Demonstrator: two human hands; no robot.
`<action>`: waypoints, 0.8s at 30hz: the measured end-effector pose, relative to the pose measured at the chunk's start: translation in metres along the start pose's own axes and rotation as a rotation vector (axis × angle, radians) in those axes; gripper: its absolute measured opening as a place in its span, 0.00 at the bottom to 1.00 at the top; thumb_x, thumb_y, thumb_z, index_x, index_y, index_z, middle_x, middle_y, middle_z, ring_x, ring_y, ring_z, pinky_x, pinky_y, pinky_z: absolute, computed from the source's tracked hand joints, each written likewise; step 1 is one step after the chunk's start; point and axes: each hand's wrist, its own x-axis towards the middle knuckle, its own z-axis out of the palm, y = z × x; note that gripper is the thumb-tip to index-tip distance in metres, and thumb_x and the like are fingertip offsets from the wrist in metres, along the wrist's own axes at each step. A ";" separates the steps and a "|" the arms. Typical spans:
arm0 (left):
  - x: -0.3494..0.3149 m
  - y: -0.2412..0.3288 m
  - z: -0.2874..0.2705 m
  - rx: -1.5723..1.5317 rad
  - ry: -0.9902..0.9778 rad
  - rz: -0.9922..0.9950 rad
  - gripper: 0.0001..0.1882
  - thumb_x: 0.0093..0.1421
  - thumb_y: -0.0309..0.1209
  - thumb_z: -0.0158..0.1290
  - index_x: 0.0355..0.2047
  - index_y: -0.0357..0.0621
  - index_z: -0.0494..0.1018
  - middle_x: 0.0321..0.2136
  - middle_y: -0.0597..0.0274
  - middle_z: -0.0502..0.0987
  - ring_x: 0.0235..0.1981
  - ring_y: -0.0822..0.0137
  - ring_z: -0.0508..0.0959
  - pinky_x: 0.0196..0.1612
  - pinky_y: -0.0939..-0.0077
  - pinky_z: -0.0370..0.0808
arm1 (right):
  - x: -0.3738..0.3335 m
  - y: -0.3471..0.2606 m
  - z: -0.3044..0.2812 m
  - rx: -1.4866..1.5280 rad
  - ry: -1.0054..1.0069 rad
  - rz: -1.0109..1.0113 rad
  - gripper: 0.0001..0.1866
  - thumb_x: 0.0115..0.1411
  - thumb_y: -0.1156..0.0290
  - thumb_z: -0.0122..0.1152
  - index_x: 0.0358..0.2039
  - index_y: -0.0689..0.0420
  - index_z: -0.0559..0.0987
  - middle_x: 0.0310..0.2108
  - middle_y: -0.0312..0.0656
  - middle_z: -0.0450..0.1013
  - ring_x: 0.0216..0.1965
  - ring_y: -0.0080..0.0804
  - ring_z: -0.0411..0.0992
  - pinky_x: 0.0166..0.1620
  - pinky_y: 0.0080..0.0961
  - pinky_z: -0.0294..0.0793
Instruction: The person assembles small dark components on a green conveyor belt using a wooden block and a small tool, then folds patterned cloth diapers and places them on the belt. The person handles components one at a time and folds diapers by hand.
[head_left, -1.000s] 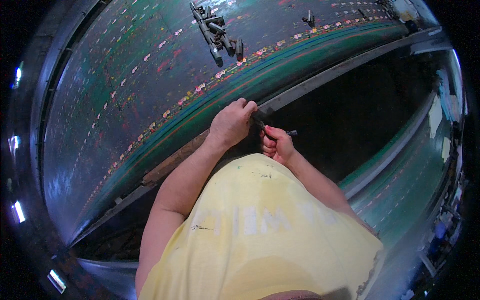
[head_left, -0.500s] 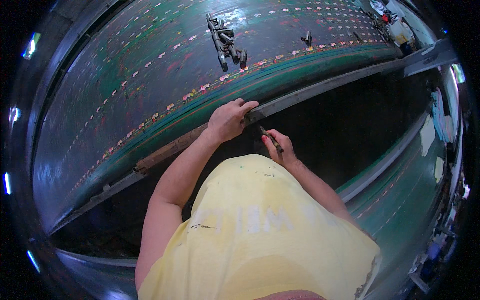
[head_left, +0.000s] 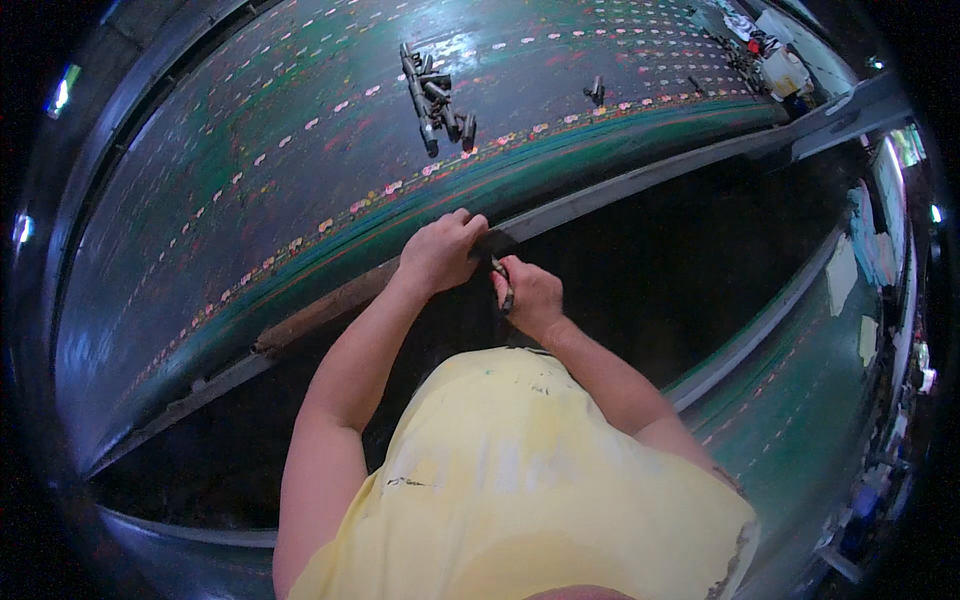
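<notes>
My left hand (head_left: 443, 254) is at the long metal rail (head_left: 600, 193) on the near side of the table, its fingers curled. What they close on is hidden; a dark patch shows just beyond the fingertips. Close beside it, to the right and slightly nearer me, my right hand (head_left: 530, 297) grips a slim, dark, worn rod (head_left: 508, 296). The rod's upper end points toward the left hand's fingers. Its exact kind does not show.
On the green-and-dark table (head_left: 290, 150), patterned with rows of small coloured prints, lies a cluster of dark metal cylinders (head_left: 435, 95). A smaller piece (head_left: 596, 90) sits further right. Behind me on the right runs another green surface (head_left: 790, 380). Clutter (head_left: 780, 70) fills the far right corner.
My right hand has moved left with the rod, closer to my left hand, and the rod now stands more upright. My left hand stays at the rail, its fingers more curled. The view has shifted slightly.
</notes>
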 end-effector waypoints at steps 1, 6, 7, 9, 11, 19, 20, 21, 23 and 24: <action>0.000 -0.002 -0.001 -0.005 0.009 0.012 0.21 0.59 0.31 0.67 0.51 0.50 0.74 0.46 0.52 0.79 0.52 0.44 0.84 0.50 0.48 0.85 | -0.002 -0.002 0.002 0.013 0.003 0.016 0.10 0.71 0.60 0.66 0.46 0.51 0.81 0.33 0.51 0.83 0.36 0.57 0.84 0.38 0.56 0.82; -0.001 -0.003 0.000 0.008 0.029 0.033 0.19 0.59 0.27 0.64 0.50 0.49 0.74 0.45 0.51 0.78 0.50 0.43 0.84 0.48 0.47 0.86 | -0.007 0.001 0.019 0.112 0.119 -0.016 0.08 0.68 0.66 0.67 0.46 0.52 0.81 0.33 0.52 0.83 0.36 0.56 0.84 0.39 0.52 0.83; 0.001 -0.003 0.002 0.019 0.028 0.023 0.19 0.59 0.26 0.63 0.50 0.49 0.74 0.44 0.51 0.78 0.49 0.42 0.84 0.47 0.47 0.86 | -0.007 0.002 0.021 0.120 0.135 -0.034 0.08 0.68 0.66 0.67 0.46 0.52 0.81 0.33 0.51 0.83 0.36 0.56 0.84 0.38 0.52 0.83; 0.001 -0.005 0.004 0.061 0.053 0.063 0.18 0.59 0.24 0.62 0.49 0.48 0.74 0.42 0.51 0.78 0.47 0.43 0.85 0.44 0.49 0.87 | -0.005 0.005 0.026 0.139 0.179 -0.073 0.08 0.68 0.68 0.65 0.46 0.52 0.81 0.31 0.51 0.82 0.34 0.56 0.84 0.36 0.53 0.83; 0.002 -0.006 0.006 0.068 0.045 0.067 0.17 0.60 0.25 0.62 0.48 0.47 0.74 0.41 0.51 0.78 0.46 0.45 0.85 0.44 0.50 0.87 | -0.006 0.006 0.026 0.127 0.104 -0.035 0.08 0.68 0.68 0.65 0.45 0.53 0.81 0.29 0.51 0.82 0.32 0.57 0.84 0.34 0.54 0.82; 0.003 -0.004 0.006 0.072 0.012 0.075 0.13 0.63 0.26 0.58 0.49 0.44 0.76 0.43 0.53 0.80 0.48 0.49 0.85 0.46 0.55 0.87 | -0.010 0.009 0.031 0.139 0.018 0.018 0.09 0.67 0.69 0.65 0.47 0.53 0.79 0.26 0.51 0.82 0.28 0.57 0.83 0.30 0.52 0.81; 0.002 -0.004 0.006 0.073 0.009 0.074 0.14 0.64 0.26 0.58 0.49 0.44 0.76 0.43 0.53 0.81 0.48 0.49 0.85 0.47 0.55 0.87 | -0.011 0.008 0.031 0.146 0.012 0.019 0.09 0.67 0.69 0.65 0.47 0.53 0.79 0.26 0.51 0.82 0.28 0.56 0.83 0.30 0.52 0.81; 0.004 -0.003 0.005 0.068 0.008 0.074 0.14 0.64 0.26 0.58 0.50 0.44 0.76 0.43 0.53 0.81 0.48 0.49 0.85 0.46 0.55 0.87 | -0.010 0.010 0.031 0.154 0.010 0.024 0.09 0.68 0.69 0.65 0.47 0.53 0.79 0.26 0.51 0.82 0.28 0.57 0.83 0.30 0.52 0.81; 0.004 -0.001 0.003 0.056 0.006 0.074 0.13 0.64 0.26 0.58 0.50 0.44 0.76 0.43 0.54 0.81 0.48 0.49 0.85 0.46 0.55 0.87 | -0.011 0.014 0.033 0.171 0.006 0.034 0.08 0.69 0.69 0.64 0.47 0.52 0.79 0.26 0.51 0.81 0.28 0.58 0.83 0.31 0.53 0.81; 0.004 -0.002 0.003 0.067 0.007 0.076 0.13 0.64 0.26 0.58 0.50 0.44 0.76 0.43 0.54 0.81 0.47 0.49 0.85 0.46 0.55 0.87 | -0.009 0.012 0.032 0.184 0.003 0.028 0.08 0.69 0.68 0.63 0.47 0.52 0.79 0.26 0.52 0.81 0.28 0.59 0.83 0.31 0.54 0.80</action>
